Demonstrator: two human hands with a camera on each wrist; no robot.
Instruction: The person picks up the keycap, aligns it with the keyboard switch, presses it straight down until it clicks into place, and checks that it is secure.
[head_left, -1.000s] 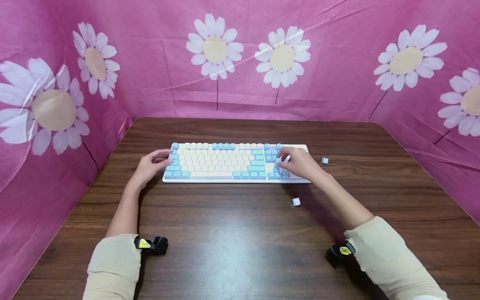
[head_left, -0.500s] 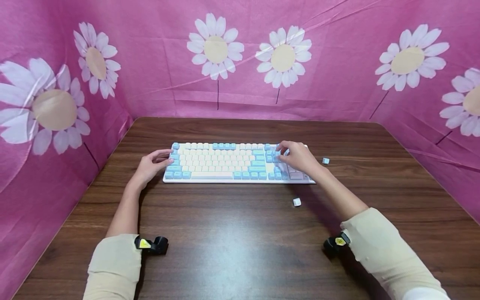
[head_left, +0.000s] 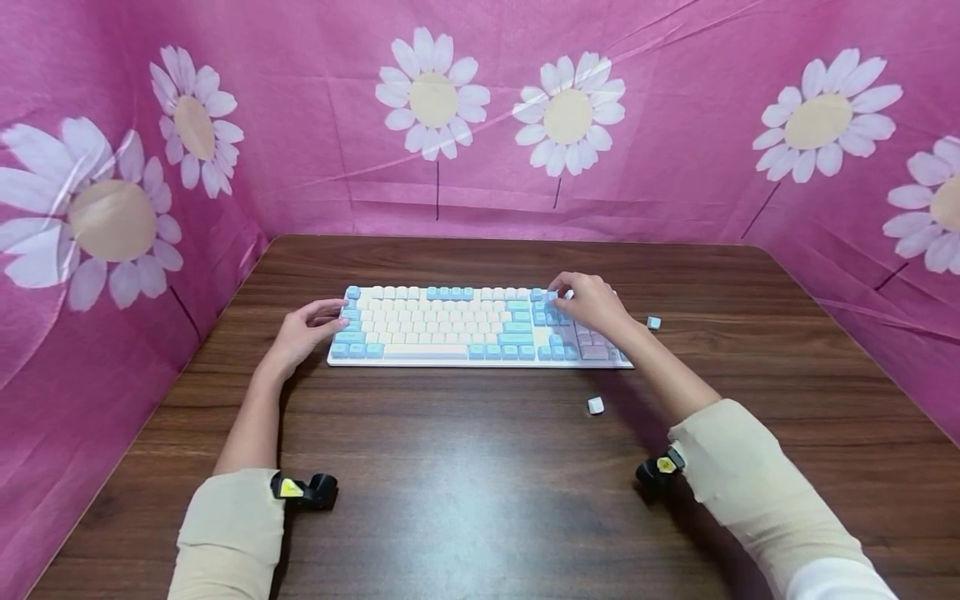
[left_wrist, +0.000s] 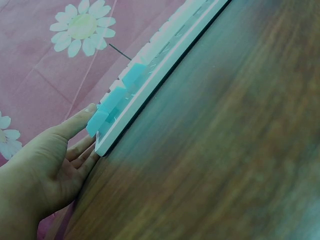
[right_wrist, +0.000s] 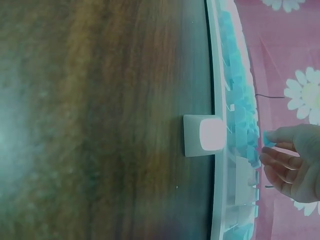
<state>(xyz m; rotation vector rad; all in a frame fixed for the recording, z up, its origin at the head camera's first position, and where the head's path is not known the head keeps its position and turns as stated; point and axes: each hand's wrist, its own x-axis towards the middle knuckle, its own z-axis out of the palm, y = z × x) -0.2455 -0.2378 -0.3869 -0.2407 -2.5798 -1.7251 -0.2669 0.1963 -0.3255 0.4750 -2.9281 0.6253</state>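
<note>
A white and light-blue keyboard (head_left: 433, 352) lies flat on the table. My left hand (head_left: 297, 335) holds its left end; in the left wrist view the thumb (left_wrist: 82, 120) is on the blue keys at the corner and the other fingers are against the end of the case. Over the upper right part of the keyboard is my right hand (head_left: 592, 302). In the right wrist view, its thumb and forefinger pinch a small blue keycap (right_wrist: 268, 139). This hand covers part of the right-hand keys in the head view.
A loose white keycap (head_left: 596, 406) lies on the wooden table (head_left: 450, 467) in front of the keyboard's right part. Another loose keycap, light blue (head_left: 654, 322), lies right of the keyboard. Pink cloth (head_left: 315, 125) with daisies stands behind and at the sides.
My right hand has moved away from me along the right part of the keyboard, to its upper rows. The left hand stays at the keyboard's left end.
</note>
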